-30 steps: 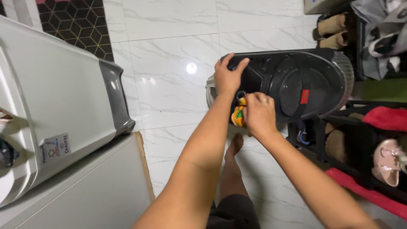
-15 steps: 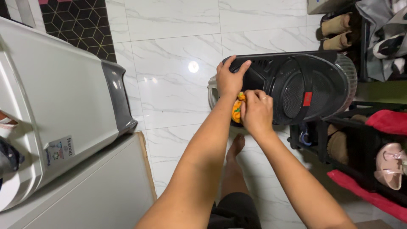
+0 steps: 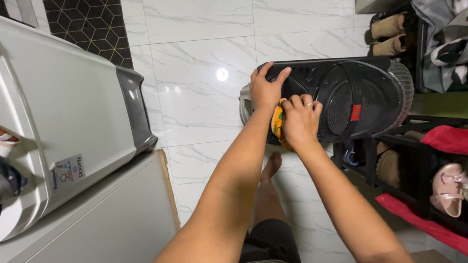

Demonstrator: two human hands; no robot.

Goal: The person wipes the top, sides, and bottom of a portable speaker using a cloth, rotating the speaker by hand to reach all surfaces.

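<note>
A black fan-like appliance (image 3: 356, 97) with a round grille stands on the white marble floor. My left hand (image 3: 265, 87) rests flat on its top left edge, fingers spread over the black casing. Just to the right, my right hand (image 3: 300, 122) is closed on a yellow-orange cloth (image 3: 277, 124) and presses it against the appliance's front. A ring shows on one finger of the right hand. Most of the cloth is hidden under that hand. My bare foot (image 3: 270, 168) is on the floor below.
A grey-white washing machine (image 3: 73, 117) fills the left side, with a pale cabinet top (image 3: 112, 219) beside it. A dark shoe rack (image 3: 419, 165) with shoes and red mats stands at the right. White floor tiles (image 3: 195, 97) lie between them.
My right hand with the cloth has shifted slightly up and to the right along the appliance's front. The left hand stays on the top edge.
</note>
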